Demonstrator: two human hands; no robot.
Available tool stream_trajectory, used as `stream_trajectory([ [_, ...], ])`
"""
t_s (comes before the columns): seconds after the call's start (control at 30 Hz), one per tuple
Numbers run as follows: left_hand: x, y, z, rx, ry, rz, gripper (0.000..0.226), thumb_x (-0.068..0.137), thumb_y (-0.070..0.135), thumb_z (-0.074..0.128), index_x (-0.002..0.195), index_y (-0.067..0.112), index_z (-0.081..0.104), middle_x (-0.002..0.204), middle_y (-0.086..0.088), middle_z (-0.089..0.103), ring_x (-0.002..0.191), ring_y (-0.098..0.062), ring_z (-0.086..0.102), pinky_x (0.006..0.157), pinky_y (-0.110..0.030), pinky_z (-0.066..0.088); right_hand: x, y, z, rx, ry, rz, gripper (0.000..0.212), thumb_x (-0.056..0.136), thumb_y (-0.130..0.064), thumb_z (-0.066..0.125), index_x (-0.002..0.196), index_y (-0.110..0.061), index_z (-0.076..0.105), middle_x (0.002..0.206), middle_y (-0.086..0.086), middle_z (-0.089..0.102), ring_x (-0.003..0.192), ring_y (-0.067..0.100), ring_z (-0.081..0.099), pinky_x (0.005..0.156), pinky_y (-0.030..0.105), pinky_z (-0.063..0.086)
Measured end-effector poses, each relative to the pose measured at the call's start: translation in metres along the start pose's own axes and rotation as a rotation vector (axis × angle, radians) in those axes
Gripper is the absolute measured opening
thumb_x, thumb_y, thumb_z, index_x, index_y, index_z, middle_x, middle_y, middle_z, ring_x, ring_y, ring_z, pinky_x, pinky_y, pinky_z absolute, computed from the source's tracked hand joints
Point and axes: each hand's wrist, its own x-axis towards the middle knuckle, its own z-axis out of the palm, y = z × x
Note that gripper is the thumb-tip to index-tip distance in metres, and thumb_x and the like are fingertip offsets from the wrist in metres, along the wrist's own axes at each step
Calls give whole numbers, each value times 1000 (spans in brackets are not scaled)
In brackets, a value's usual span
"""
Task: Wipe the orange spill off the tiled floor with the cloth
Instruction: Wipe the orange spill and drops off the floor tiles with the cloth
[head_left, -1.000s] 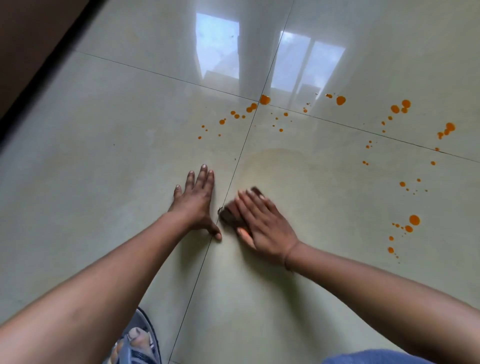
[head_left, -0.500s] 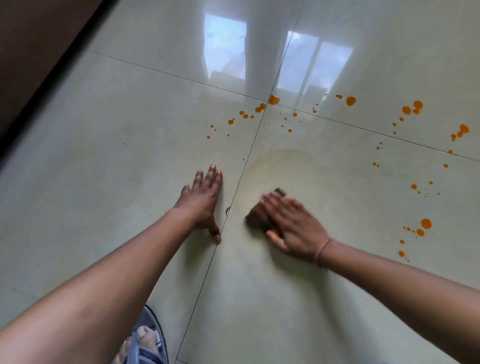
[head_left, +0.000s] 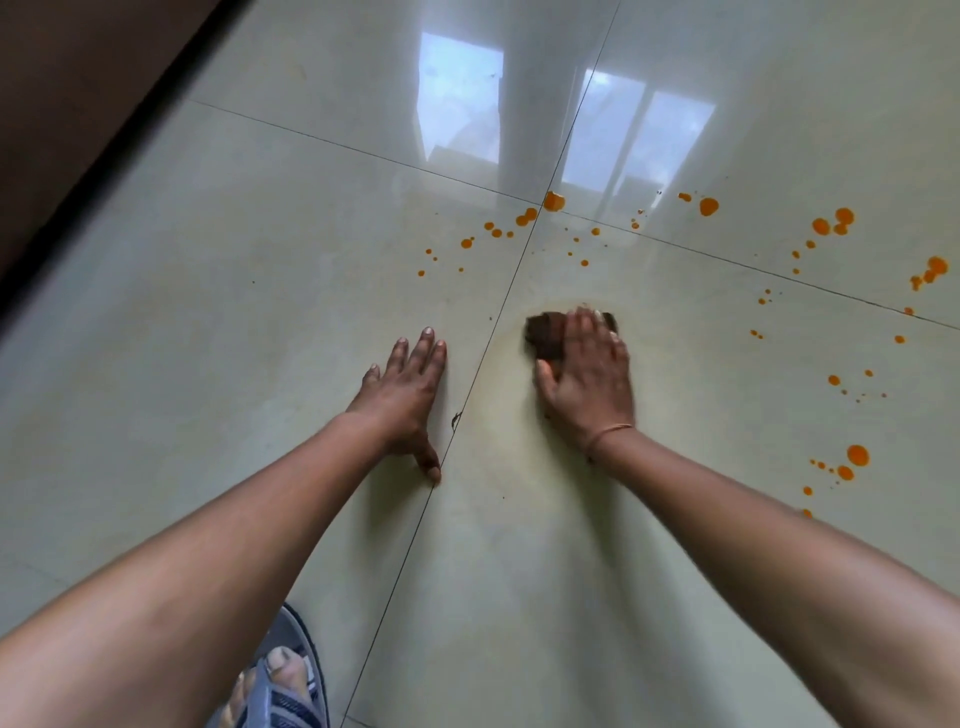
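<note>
A small dark brown cloth (head_left: 544, 335) lies on the pale glossy tiled floor (head_left: 208, 364), mostly under my right hand (head_left: 587, 379), which presses it flat with straight fingers. A faint yellowish smear ring surrounds the cloth. My left hand (head_left: 408, 392) rests flat on the floor left of the grout line, fingers spread, holding nothing. Orange spill drops (head_left: 553, 201) lie scattered beyond the cloth near the tile joint, and more orange drops (head_left: 857, 455) dot the floor to the right.
A dark brown wall or door (head_left: 78, 104) with a black base strip runs along the upper left. My sandalled foot (head_left: 280, 686) shows at the bottom edge. Window light reflects off the far tiles.
My right hand slid the cloth from beside my left thumb to the right and away from me, turning so its fingers point forward. My left hand stayed planted.
</note>
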Motion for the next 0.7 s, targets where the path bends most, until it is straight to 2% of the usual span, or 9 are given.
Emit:
stream_trajectory([
  [0.03,0,0,1,4,1,3,163,39,52,92,151,17,-21,157,1,-30,147,-27,-18,118,-53,11,-5,-16,7,11,-12,-34,82,85,-54,24,151,-6,22,159,13,21,147,27,16,117,39,8],
  [0.1,0,0,0,9,1,4,163,39,53,92,152,17,-20,157,1,-29,147,-27,-17,118,-53,12,-41,-25,14,-32,-87,-339,76,88,-51,34,149,-6,30,157,13,27,146,26,21,117,39,13],
  [0.2,-2,-1,0,16,1,10,161,41,55,91,152,17,-19,158,1,-28,148,-27,-16,118,-52,13,-63,24,1,-117,-116,-732,71,90,-49,43,148,-10,35,156,8,30,146,21,23,117,39,21],
  [0.33,1,-10,-9,83,20,27,153,48,59,87,153,16,-15,159,-1,-24,148,-28,-12,118,-52,11,2,13,-9,-34,-43,-261,77,87,-53,32,149,-6,30,155,14,30,145,28,23,116,44,21],
  [0.37,3,-15,-15,106,23,23,152,48,60,87,153,16,-15,159,-1,-24,148,-29,-12,118,-54,10,9,-6,-5,-13,-41,-242,78,85,-52,32,148,-5,30,153,16,32,144,32,25,116,42,19],
  [0.43,8,-28,-32,161,30,16,152,49,59,87,153,16,-16,159,-2,-24,148,-31,-12,116,-56,11,-4,-32,6,-57,-139,-514,77,85,-49,37,146,-3,32,150,20,36,141,36,28,113,40,18],
  [0.53,23,-47,-64,271,20,38,152,49,58,87,152,17,-17,159,-3,-25,148,-33,-13,115,-58,11,-6,-3,-2,-206,-254,-1014,72,93,-51,37,150,-9,29,158,10,26,147,23,19,118,35,12],
  [0.6,36,-58,-80,290,22,40,153,47,59,87,152,17,-17,159,-3,-25,148,-33,-12,114,-59,11,22,6,-5,-211,-225,-884,72,93,-53,32,151,-11,26,159,8,23,147,21,17,118,33,10],
  [0.7,59,-76,-93,279,36,18,156,45,62,87,152,16,-17,159,-2,-24,148,-33,-11,114,-60,12,50,-33,2,-124,-63,-373,78,89,-55,27,151,-9,25,158,11,24,147,25,19,118,37,11],
])
